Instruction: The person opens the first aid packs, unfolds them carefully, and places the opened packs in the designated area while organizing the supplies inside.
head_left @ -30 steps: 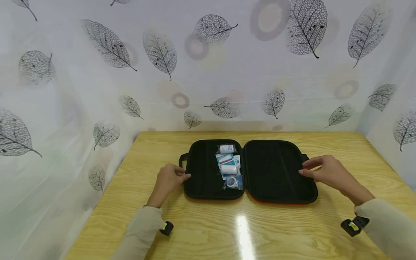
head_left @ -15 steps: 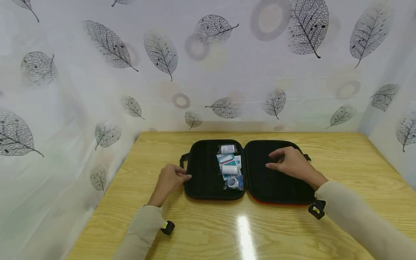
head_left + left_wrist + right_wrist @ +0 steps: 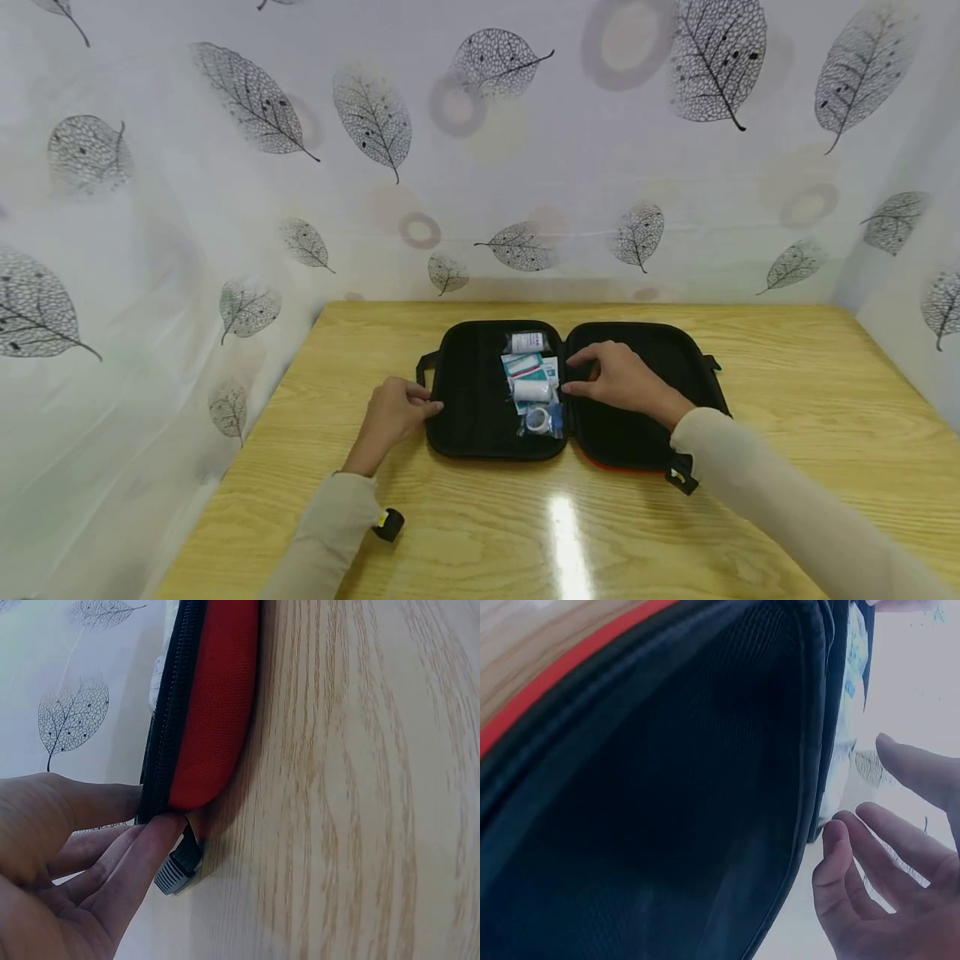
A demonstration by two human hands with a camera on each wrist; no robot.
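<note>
Presently, a red-shelled, black-lined zip case (image 3: 459, 390) lies unfolded; the left hand (image 3: 393, 412) pinches its left edge (image 3: 177, 697). White cylindrical roll (image 3: 531, 392): case's left half. Right hand (image 3: 622, 379): over case's right half, fingers apart, holding nothing. Step, apparently: reaching in; next calls for a light pinch.

A pale, whitish backdrop (image 3: 480, 187) rises behind the table (image 3: 465, 525), with more of it along the left side (image 3: 142, 275) and right side (image 3: 896, 283). The left side has soft folds and a faint sheen. Black, net-veined leaves (image 3: 495, 65) are printed over it at various angles and sizes, among blurred mauve-grey rings (image 3: 403, 232) and faint pink and yellow blotches. The table is light yellowish wood with wavy grain, looking paler in the left wrist view. A narrow white glare (image 3: 567, 542) streaks its near part, running down to the bottom edge.
</note>
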